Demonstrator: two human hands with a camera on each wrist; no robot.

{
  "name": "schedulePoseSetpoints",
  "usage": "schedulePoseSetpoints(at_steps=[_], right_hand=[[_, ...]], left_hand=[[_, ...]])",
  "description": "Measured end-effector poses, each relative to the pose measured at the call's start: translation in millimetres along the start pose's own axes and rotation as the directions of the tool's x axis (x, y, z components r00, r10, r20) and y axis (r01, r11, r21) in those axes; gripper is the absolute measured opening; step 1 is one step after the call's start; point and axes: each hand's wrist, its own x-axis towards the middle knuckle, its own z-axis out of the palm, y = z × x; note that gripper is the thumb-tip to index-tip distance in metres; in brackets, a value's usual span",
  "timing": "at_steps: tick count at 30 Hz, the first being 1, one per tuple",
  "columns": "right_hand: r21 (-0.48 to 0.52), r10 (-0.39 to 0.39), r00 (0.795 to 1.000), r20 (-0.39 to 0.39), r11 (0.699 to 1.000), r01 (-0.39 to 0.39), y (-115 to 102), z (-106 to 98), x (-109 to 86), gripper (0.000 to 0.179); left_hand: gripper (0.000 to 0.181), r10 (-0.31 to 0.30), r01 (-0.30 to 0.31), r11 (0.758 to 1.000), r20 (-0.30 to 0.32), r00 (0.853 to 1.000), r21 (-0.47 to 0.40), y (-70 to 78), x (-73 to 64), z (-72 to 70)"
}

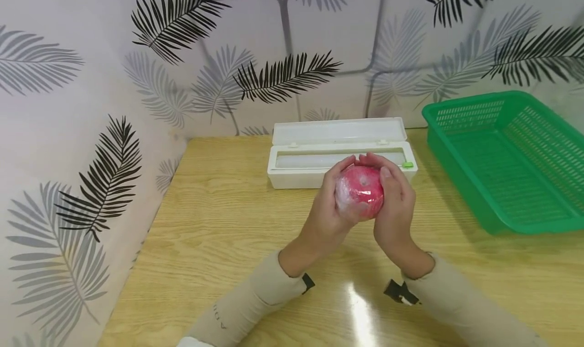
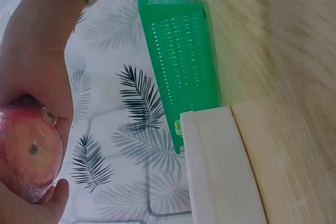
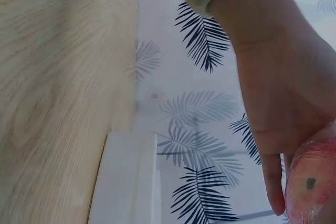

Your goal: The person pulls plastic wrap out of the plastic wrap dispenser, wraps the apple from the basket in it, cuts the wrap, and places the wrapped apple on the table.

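Note:
Both hands cup a red apple [image 1: 362, 192] wrapped in clear, shiny film, held up over the table in front of the white box. My left hand [image 1: 326, 217] curls round its left side, fingertips over the far edge. From the right, my right hand [image 1: 396, 212] holds it, with the thumb along its side. The apple's pale base with a dark centre faces down in the left wrist view, where film [image 2: 50, 116] bunches at its edge. Fingers and palms hide part of the apple in every view.
Behind the hands stands a white film dispenser box [image 1: 296, 177], lid [image 1: 339, 130] raised, with a roll inside and a green slider [image 1: 407, 165] at its right end. A green perforated basket [image 1: 490, 205] sits to the right on the wooden table [image 1: 219, 225]. A leaf-patterned wall covering [image 1: 205, 27] rises behind.

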Motion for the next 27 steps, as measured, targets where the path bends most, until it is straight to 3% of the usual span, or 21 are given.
schedulePoseSetpoints(at_steps=[3,8,13,17,23,27], right_hand=[[-0.019,0.011,1.000,0.008,1.000,-0.011,-1.8,0.3,-0.6,0.034],[-0.088,-0.033,0.999,0.012,0.996,0.034,-1.5,4.2,-5.3,0.040],[0.036,-0.049,0.999,0.011,0.998,0.049,2.8,5.5,-8.1,0.044],[0.038,-0.065,0.998,0.021,0.997,0.064,3.1,6.6,-8.4,0.046],[-0.001,-0.011,0.990,0.144,1.000,0.011,-3.7,2.1,-8.2,0.040],[-0.074,0.046,0.961,0.271,0.997,-0.027,-7.7,-6.4,-10.5,0.043]], left_hand=[[0.086,-0.015,0.015,1.000,-0.008,1.000,-0.013,-2.6,-1.5,2.0],[0.080,0.032,-0.031,0.999,-0.085,0.996,0.005,-5.7,-4.3,8.2],[0.075,0.029,-0.028,1.000,-0.129,0.991,0.008,-5.8,-6.4,13.4],[0.073,0.028,-0.028,1.000,-0.145,0.989,0.001,-5.8,-7.3,13.6],[0.075,-0.013,0.008,0.999,-0.115,0.993,-0.043,-5.1,-2.7,5.7],[0.077,-0.018,0.010,0.998,-0.126,0.992,-0.065,-4.2,-0.3,0.4]])
